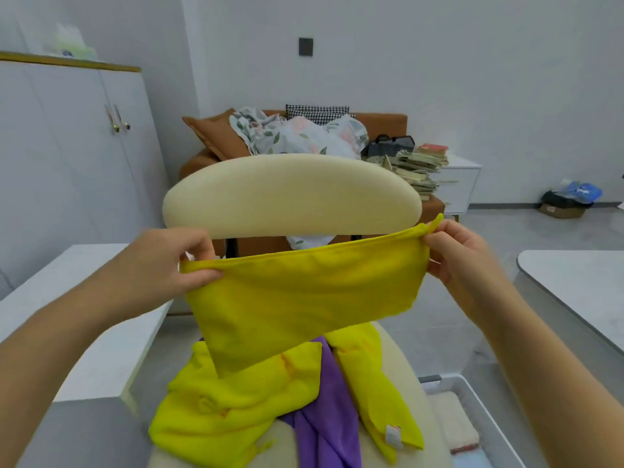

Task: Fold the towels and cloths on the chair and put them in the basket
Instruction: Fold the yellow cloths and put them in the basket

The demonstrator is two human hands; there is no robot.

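Note:
A yellow cloth (304, 298) hangs stretched in the air in front of the cream chair (290, 194). My left hand (169, 261) pinches its upper left corner and my right hand (456, 248) pinches its upper right corner. Under it, on the chair seat, lie more yellow cloths (233, 407) and a purple cloth (327, 410), all crumpled. A white basket (472, 400) stands low on the right beside the chair, with a folded pale towel (452, 423) inside.
White tables stand at the left (84, 298) and right (580, 282). Behind the chair are a brown sofa (381, 123) with bedding, a stack of books (418, 167), and a white cabinet (67, 146) at the left wall.

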